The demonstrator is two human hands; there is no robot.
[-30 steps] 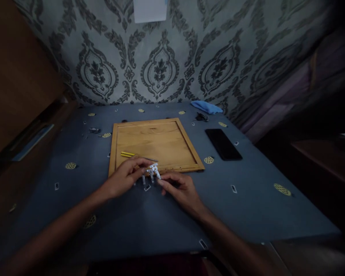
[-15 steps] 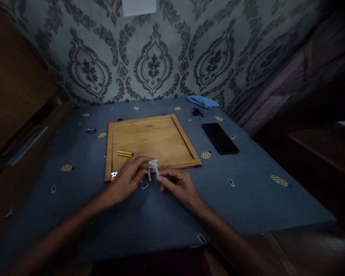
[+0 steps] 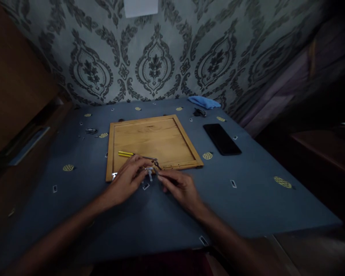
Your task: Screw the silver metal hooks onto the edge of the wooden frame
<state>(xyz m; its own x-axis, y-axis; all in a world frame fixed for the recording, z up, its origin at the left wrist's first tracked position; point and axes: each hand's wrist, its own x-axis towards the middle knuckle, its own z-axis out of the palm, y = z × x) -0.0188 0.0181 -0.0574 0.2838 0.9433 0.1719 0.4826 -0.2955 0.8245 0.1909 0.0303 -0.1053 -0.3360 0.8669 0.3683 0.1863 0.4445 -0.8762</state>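
Note:
A shallow wooden tray (image 3: pixel 186 143) lies on the blue patterned tablecloth (image 3: pixel 261 207). A yellow-handled screwdriver (image 3: pixel 125 154) rests inside it near the front rim. Both my hands meet at the tray's front edge. My left hand (image 3: pixel 128 180) pinches a small silver metal bracket (image 3: pixel 149 171) with its fingers curled. My right hand (image 3: pixel 180 188) is closed too, its fingertips pressed to the same bracket from the right. Another small metal piece (image 3: pixel 114 176) glints by the tray's front left corner. The light is dim and the bracket is slightly blurred.
A black phone (image 3: pixel 222 138) lies right of the tray. A blue cloth (image 3: pixel 204 102) and a small dark object (image 3: pixel 199 112) sit at the back right by the patterned wall. Small metal bits (image 3: pixel 91 130) lie at the back left. Wooden furniture (image 3: pixel 14 88) stands on the left.
The bright bracket has tilted and dropped lower between my fingers, showing less of its face. My hands have stayed at the tray's front edge; the view shifted slightly.

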